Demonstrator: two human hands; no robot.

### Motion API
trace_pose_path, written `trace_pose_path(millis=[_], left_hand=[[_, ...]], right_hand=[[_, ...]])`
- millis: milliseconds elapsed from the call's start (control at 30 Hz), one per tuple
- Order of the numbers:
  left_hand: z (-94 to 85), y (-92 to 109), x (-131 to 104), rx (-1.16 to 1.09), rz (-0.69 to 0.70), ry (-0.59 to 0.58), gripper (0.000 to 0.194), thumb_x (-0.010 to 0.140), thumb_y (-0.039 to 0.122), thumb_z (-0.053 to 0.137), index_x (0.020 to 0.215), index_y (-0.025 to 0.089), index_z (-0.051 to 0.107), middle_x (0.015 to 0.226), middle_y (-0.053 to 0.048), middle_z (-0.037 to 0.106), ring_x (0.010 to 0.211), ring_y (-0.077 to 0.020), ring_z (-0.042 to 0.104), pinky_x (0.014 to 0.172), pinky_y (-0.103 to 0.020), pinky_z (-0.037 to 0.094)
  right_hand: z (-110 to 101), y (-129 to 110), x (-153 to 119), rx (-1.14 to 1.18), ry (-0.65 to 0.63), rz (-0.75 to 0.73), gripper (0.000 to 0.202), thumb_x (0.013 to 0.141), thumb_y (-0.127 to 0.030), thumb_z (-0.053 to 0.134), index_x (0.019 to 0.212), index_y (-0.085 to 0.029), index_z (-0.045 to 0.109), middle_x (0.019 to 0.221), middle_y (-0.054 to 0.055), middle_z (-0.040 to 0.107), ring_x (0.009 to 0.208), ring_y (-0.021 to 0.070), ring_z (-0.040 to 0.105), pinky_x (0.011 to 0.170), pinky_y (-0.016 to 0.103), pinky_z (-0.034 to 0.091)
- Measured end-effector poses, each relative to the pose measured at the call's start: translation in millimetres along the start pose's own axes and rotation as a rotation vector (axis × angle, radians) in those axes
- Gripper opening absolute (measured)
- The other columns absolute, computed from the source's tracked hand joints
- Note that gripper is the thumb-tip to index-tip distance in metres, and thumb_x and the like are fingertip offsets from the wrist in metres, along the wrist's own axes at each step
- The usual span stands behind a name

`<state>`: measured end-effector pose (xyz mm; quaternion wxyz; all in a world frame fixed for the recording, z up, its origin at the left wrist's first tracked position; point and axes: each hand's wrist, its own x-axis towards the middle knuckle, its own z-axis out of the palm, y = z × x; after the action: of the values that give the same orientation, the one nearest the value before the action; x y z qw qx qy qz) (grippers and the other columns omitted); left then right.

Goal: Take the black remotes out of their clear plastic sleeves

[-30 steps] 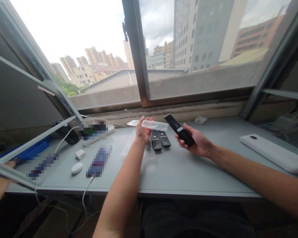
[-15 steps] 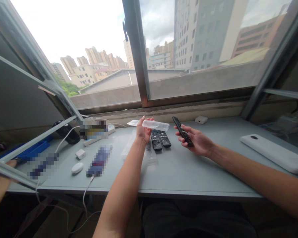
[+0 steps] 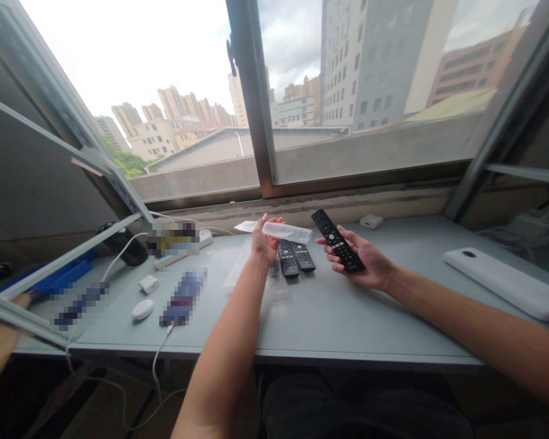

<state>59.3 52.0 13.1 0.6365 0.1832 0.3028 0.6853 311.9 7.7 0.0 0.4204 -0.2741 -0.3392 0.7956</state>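
Note:
In my right hand point(image 3: 366, 262) is a black remote control point(image 3: 337, 240), tilted with its buttons facing me; the fingers wrap round its lower half. My left hand point(image 3: 266, 242) is closed on a long, narrow clear plastic sleeve point(image 3: 287, 231), held above the table. Below and beside that hand, two more black remotes, one point(image 3: 288, 259) and another point(image 3: 303, 256), lie side by side on the table, their far ends partly covered by the sleeve. Loose clear plastic bags point(image 3: 240, 268) lie under and around my left wrist.
On the left of the grey table point(image 3: 370, 323) are a charging phone point(image 3: 183, 299), a white adapter point(image 3: 149, 284), a white oval object point(image 3: 143, 310) and cables. At right lies a long white device point(image 3: 503, 281); a white box point(image 3: 371, 221) stands near the sill. Another person's arm point(image 3: 0, 347) shows far left.
The remote in my right hand has turned, so its button face now shows more fully. My left hand and the plastic sleeve have stayed almost still.

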Motion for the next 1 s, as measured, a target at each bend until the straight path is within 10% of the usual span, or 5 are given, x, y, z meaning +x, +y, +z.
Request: trace_pose_path(millis=[200,567,1000], left_hand=[[0.4,-0.3,-0.7,0.000,0.010,0.002,0.029,0.106,0.036,0.065,0.121,0.013,0.071,0.099,-0.010,0.079,0.074,-0.0153,0.076,0.046,-0.017,0.050],[1.2,-1.2,-0.2,0.022,0.005,0.017,0.032,0.105,0.038,0.066,0.121,0.011,0.071,0.103,-0.012,0.078,0.073,-0.0148,0.074,0.053,-0.019,0.054],[2.2,-0.9,-1.1,0.006,0.007,0.020,0.031,0.104,0.037,0.067,0.124,0.013,0.071,0.099,-0.010,0.077,0.073,-0.0154,0.074,0.050,-0.018,0.053]], right_hand=[[2.0,-1.2,-0.9,-0.075,0.181,-0.018,0.022,0.112,-0.032,0.057,0.120,-0.016,0.070,0.093,0.009,0.072,0.068,0.0175,0.066,0.045,0.023,0.055],[-6.3,1.7,4.0,0.007,-0.028,0.042,0.037,0.114,-0.046,0.050,0.124,-0.017,0.070,0.084,0.007,0.065,0.063,0.0166,0.058,0.045,0.023,0.052],[-1.7,-1.9,4.6,0.023,0.130,0.001,0.030,0.116,-0.036,0.045,0.120,-0.017,0.068,0.103,0.014,0.079,0.078,0.0208,0.074,0.063,0.030,0.067]])
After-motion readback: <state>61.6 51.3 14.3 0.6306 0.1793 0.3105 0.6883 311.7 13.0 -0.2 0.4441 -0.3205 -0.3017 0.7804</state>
